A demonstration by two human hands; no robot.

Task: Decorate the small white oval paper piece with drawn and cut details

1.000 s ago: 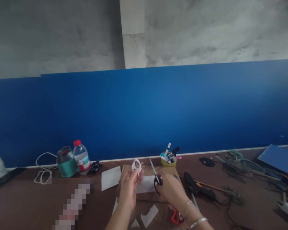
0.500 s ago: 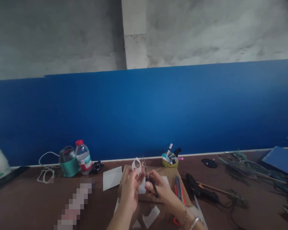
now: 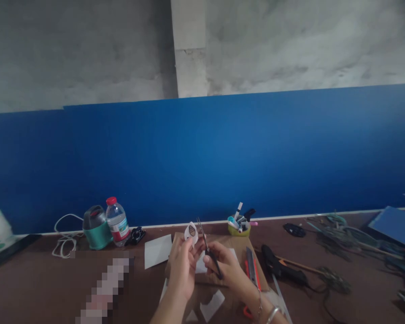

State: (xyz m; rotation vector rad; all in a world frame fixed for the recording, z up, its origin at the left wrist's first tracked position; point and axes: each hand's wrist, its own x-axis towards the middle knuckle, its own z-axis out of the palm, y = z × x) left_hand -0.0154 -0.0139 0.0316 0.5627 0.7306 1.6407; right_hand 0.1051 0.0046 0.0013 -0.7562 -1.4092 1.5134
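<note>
Pinched in my left hand (image 3: 184, 265) is a small white paper cutout (image 3: 191, 232) with a dark printed shape on it. My right hand (image 3: 224, 263) is closed round the black handles of the scissors (image 3: 207, 249). Their blades point up and lie just right of the cutout, close together. Under my hands lies a brown cardboard sheet (image 3: 256, 265). A torn-edged white paper scrap (image 3: 212, 306) rests nearer to me, and a larger white paper (image 3: 158, 251) lies to the left.
A red-capped bottle (image 3: 117, 222) and a teal container (image 3: 97, 234) stand at the left. Behind the cardboard is a yellow-green pen holder (image 3: 239, 228). A utility knife (image 3: 252, 267), a black glue gun (image 3: 283, 267) and tangled wires (image 3: 351, 238) lie to the right.
The cutout has shifted slightly left and tilted a little. The scissors' blades have moved closer together and slightly left.
</note>
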